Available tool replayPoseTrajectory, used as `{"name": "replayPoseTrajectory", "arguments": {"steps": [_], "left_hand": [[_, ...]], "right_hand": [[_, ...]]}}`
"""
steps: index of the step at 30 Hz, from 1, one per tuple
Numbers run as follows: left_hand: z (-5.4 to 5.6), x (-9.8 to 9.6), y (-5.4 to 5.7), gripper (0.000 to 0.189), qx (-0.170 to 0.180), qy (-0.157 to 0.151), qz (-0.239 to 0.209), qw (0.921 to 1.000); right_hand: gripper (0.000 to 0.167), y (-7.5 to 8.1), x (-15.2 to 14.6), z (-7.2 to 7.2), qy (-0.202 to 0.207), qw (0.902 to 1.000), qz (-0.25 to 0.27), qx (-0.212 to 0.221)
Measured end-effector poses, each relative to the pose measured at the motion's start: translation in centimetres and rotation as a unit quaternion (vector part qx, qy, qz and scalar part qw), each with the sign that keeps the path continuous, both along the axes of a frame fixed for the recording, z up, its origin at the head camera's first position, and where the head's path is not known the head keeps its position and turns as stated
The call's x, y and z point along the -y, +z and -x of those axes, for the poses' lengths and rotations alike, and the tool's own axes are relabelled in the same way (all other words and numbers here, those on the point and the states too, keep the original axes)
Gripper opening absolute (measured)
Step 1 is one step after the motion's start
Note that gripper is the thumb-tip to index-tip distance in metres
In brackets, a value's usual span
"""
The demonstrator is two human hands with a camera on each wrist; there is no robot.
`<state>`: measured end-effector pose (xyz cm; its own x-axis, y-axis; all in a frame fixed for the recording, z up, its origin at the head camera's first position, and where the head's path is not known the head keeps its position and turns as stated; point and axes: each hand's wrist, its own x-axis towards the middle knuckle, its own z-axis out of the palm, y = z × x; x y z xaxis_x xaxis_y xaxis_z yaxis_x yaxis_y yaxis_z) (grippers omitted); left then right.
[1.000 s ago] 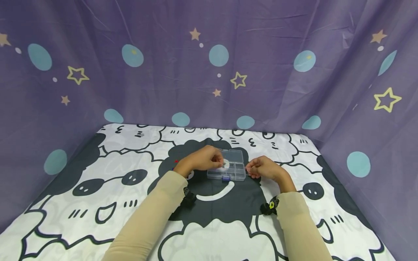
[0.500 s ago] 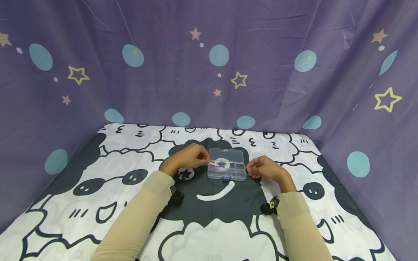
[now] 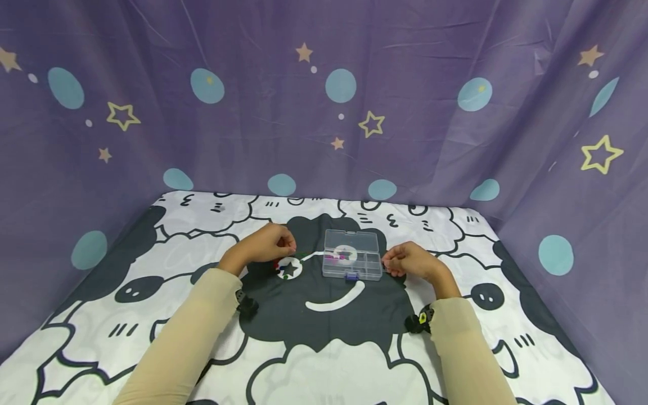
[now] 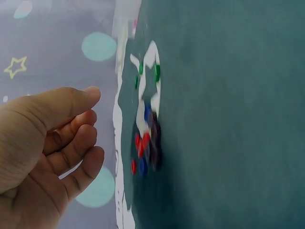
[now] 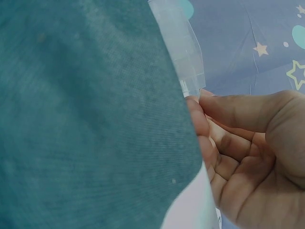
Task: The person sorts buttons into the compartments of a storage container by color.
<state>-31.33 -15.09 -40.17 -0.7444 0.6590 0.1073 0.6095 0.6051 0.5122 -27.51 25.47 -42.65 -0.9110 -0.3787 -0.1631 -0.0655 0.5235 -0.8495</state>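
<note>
Two hands flanked the box [image 3: 368, 275]. The left hand [image 3: 262, 243] hung at ten o'clock from it, fingers loosely curved, nothing visible in them; the right hand [image 3: 415, 263] pinched the box's three o'clock end. Near the left fingertips, at six o'clock, lay green pieces [image 4: 157, 72], red pieces [image 4: 145, 140], blue pieces [image 4: 143, 167] and dark pieces [image 4: 155, 138], bunched but blurred. A low, hasty reach might have scattered them, and flat edges could have slipped a pinch. The dark ones risked being overlooked on the dark cloth [image 3: 324, 323]. Pink pieces [image 3: 335, 257] sat toward the box's nine o'clock side; a tug by the right hand could have tipped them out. The lid [image 3: 361, 242] stood open at twelve o'clock, where a knock might have swung it over.
</note>
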Motion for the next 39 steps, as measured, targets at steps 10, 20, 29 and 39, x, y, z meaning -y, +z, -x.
{"name": "replayPoseTrajectory", "arguments": {"steps": [10,20,29,39], "left_hand": [[-0.4,3.8,-0.1,0.004,0.000,0.025,0.013,0.9996],[-0.6,5.8,-0.2,0.006,0.012,0.034,0.038,0.9986],[-0.9,6.0,-0.2,0.007,0.031,0.029,0.047,0.9980],[-1.0,5.5,-0.4,0.004,0.050,0.019,0.046,0.9975]], "right_hand": [[0.019,0.1,0.2,0.0,0.003,1.0000,-0.001,-0.002],[0.018,0.4,0.4,-0.1,0.001,1.0000,-0.006,-0.003],[0.016,0.6,0.2,-0.3,0.003,1.0000,-0.008,-0.002],[0.016,0.3,0.3,-0.3,0.001,1.0000,-0.002,0.003]]}}
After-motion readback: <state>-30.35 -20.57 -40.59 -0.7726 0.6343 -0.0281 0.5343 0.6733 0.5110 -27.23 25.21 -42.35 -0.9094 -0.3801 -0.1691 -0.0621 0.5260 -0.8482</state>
